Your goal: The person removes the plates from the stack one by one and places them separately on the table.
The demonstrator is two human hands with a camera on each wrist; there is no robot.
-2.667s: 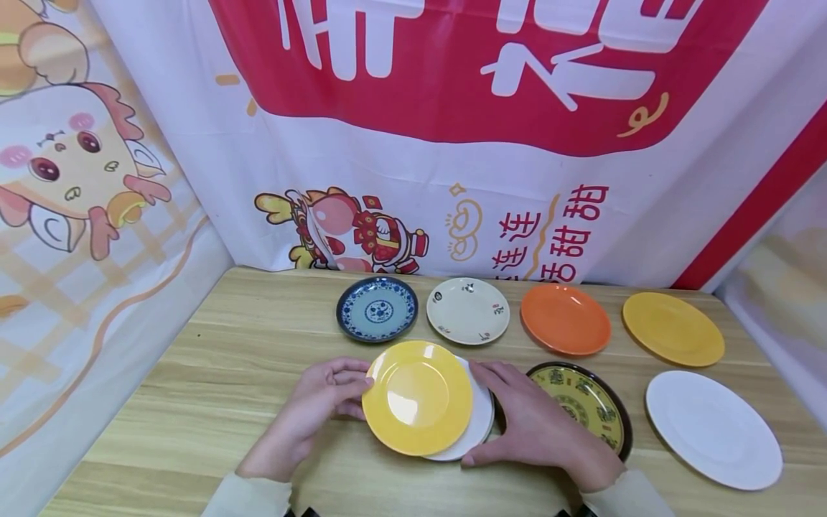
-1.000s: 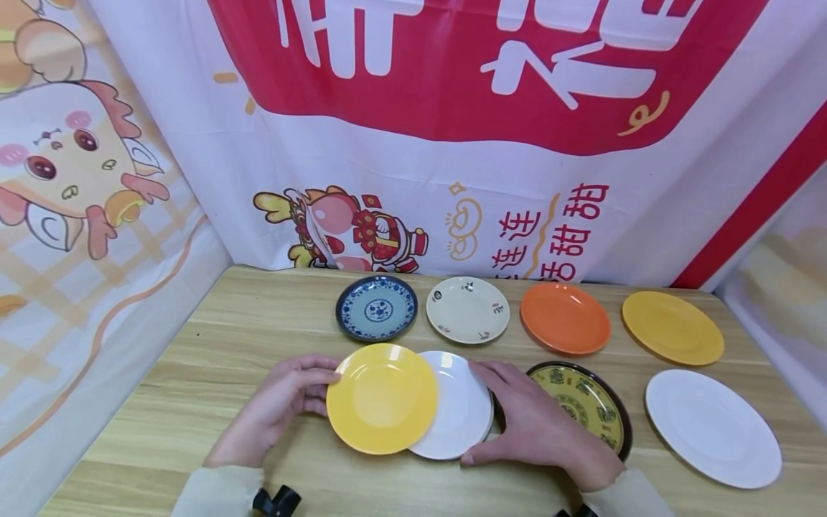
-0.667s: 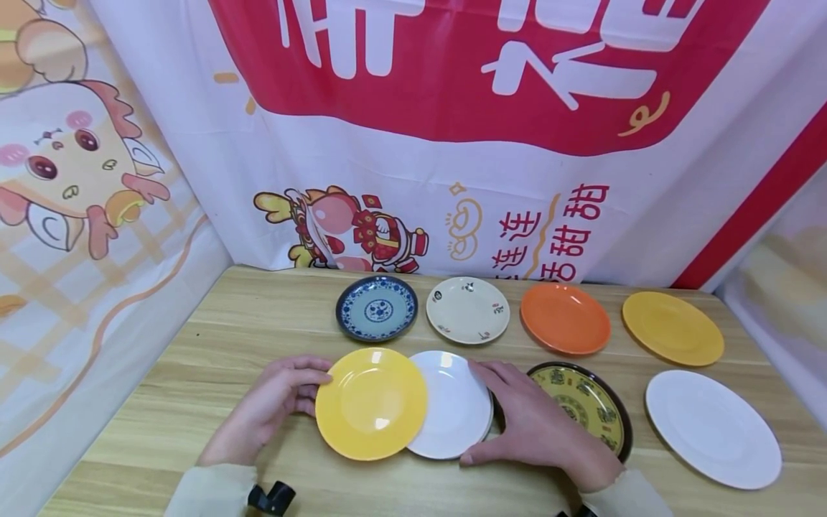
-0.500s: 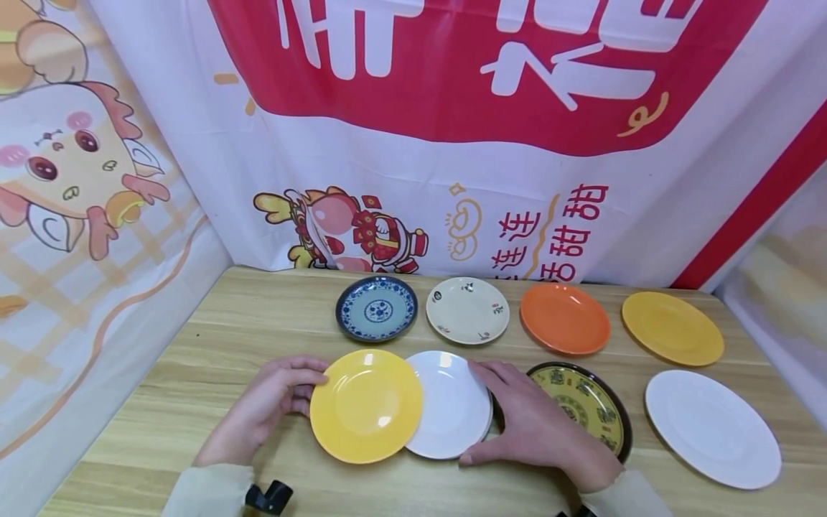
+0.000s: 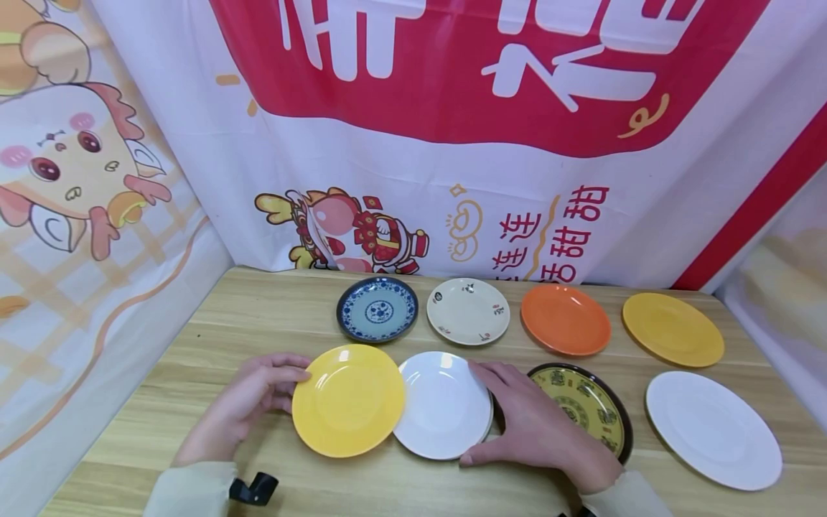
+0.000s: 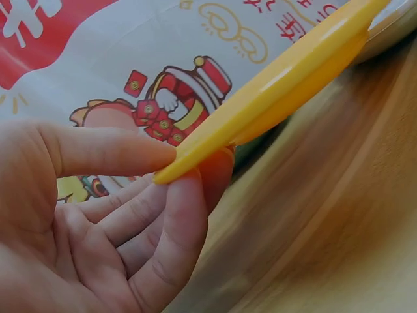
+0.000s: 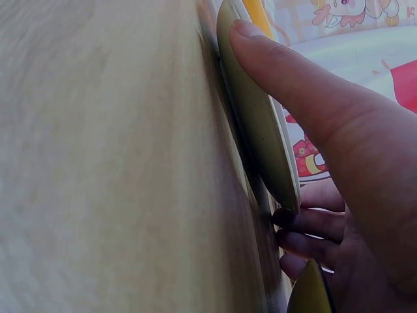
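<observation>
My left hand point(image 5: 248, 398) pinches the left rim of a yellow plate point(image 5: 349, 401) between thumb and fingers. In the left wrist view the yellow plate point(image 6: 280, 81) is tilted, raised off the table at the pinched rim. Its right edge overlaps a white plate point(image 5: 446, 406). My right hand point(image 5: 533, 424) holds the white plate's right edge, with thumb at the near side and fingers at the far side. A darker rim shows just under the white plate, and in the right wrist view a greenish-grey underside point(image 7: 251, 111) appears below the thumb.
Along the back stand a blue patterned plate point(image 5: 377, 310), a cream plate point(image 5: 468, 311), an orange plate point(image 5: 565, 319) and a darker yellow plate point(image 5: 673, 329). To the right lie a brown-rimmed patterned plate point(image 5: 597, 409), partly behind the right hand, and a white oval-looking plate point(image 5: 713, 431).
My left hand has drawn the yellow plate leftward off the white plate, baring most of the white one. My right hand has stayed in place on the white plate's edge.
</observation>
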